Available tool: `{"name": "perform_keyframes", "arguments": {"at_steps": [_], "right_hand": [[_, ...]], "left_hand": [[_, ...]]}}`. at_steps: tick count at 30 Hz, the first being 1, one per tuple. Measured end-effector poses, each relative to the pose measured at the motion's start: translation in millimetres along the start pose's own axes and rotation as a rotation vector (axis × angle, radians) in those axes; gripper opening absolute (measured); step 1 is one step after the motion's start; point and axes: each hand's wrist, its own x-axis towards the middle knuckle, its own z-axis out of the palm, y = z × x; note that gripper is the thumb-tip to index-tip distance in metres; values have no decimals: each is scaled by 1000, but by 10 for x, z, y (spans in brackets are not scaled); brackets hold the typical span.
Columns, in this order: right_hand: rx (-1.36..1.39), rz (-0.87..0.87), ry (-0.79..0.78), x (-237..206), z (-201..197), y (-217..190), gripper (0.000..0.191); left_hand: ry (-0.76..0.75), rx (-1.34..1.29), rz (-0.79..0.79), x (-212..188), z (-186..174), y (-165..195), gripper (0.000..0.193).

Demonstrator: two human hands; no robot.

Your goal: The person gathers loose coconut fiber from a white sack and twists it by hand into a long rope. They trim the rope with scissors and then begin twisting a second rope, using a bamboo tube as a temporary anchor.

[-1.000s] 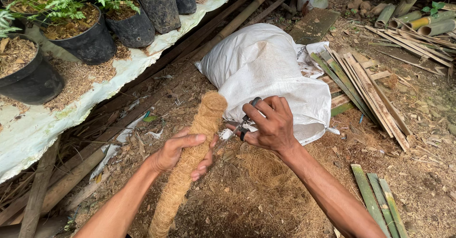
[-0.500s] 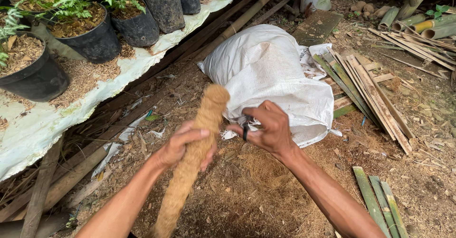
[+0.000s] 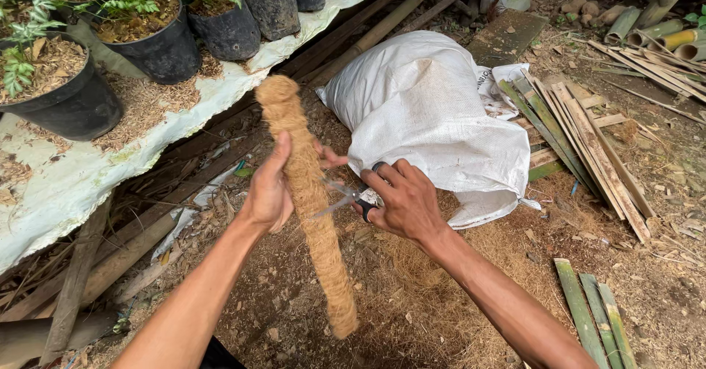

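My left hand [image 3: 271,191] grips a long brown coir-wrapped pole [image 3: 309,192] near its middle and holds it upright, tilted slightly left at the top. My right hand [image 3: 401,201] holds a pair of black-handled scissors [image 3: 346,198], blades open and pointing at the pole just below my left thumb. The blade tips touch or nearly touch the fibre; I cannot tell which. Loose coir fibre [image 3: 412,266] lies on the ground under both hands.
A stuffed white sack [image 3: 434,111] lies behind the hands. Black pots with plants [image 3: 158,41] stand on a white-covered bench [image 3: 66,185] at the left. Split bamboo strips [image 3: 581,133] lie at the right, green ones [image 3: 596,317] at the lower right. Poles [image 3: 368,30] lean under the bench.
My left hand has raised the pole more upright and shifted its grip. The right hand has turned the scissors, and their open blades now show against the pole.
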Motion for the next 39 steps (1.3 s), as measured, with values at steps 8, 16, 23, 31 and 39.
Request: {"name": "perform_keyframes", "arguments": {"at_steps": [8, 16, 23, 31, 39], "right_hand": [[-122, -80, 24, -24, 189, 127, 38], [48, -184, 21, -108, 141, 156, 47], [-70, -225, -10, -169, 190, 56, 55], [-120, -333, 84, -333, 545, 268, 26], [-55, -373, -66, -476, 361, 119, 41]], "left_hand": [[-52, 50, -100, -16, 144, 17, 68], [1, 40, -55, -10, 48, -67, 66], [105, -15, -102, 50, 56, -104, 61], [127, 33, -208, 23, 101, -80, 66], [329, -24, -71, 28, -32, -39, 65]]}}
